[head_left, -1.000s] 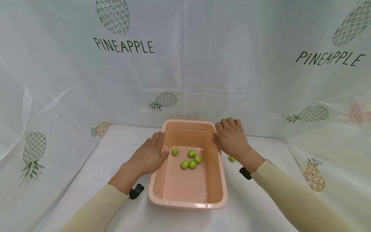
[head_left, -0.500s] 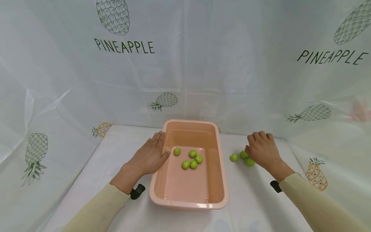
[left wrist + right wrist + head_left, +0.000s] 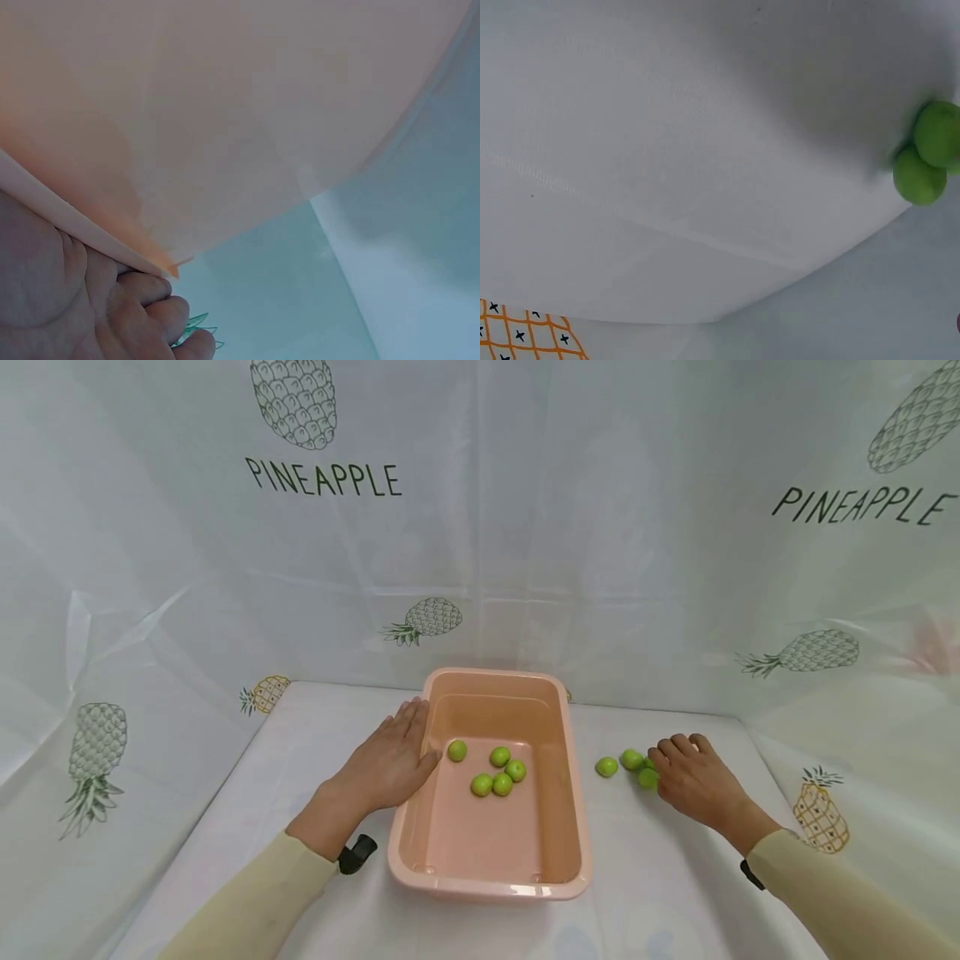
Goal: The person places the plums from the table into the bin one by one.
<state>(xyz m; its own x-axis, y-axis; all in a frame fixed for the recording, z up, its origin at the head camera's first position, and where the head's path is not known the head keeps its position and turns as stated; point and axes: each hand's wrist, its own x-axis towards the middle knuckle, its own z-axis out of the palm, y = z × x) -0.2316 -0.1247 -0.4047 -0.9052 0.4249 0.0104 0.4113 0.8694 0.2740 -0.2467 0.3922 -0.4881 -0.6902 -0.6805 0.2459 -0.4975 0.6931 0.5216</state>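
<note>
In the head view, my left hand (image 3: 382, 768) rests along the left rim of a pink plastic basin (image 3: 486, 891), its fingers extended and its thumb at the inner edge. The left wrist view shows fingers (image 3: 161, 311) below the basin's rim. Several small round green fruits (image 3: 502, 784) lie inside the basin. To its right, my right hand (image 3: 697, 783) reaches down beside a cluster of loose green fruits (image 3: 632, 760), its fingers bent with the tips hidden. Two of these green fruits (image 3: 921, 176) appear at the right wrist view's edge; the hand itself is outside that view.
A separate green fruit (image 3: 607, 767) lies between the basin and the cluster. Everything stands on a table with a white cover (image 3: 637, 877). A pale sheet printed with pineapples (image 3: 585, 527) hangs behind the table and along its sides.
My right hand has moved right and down from the basin's right rim to the loose fruits, uncovering several of them. The left hand and the basin have stayed in place.
</note>
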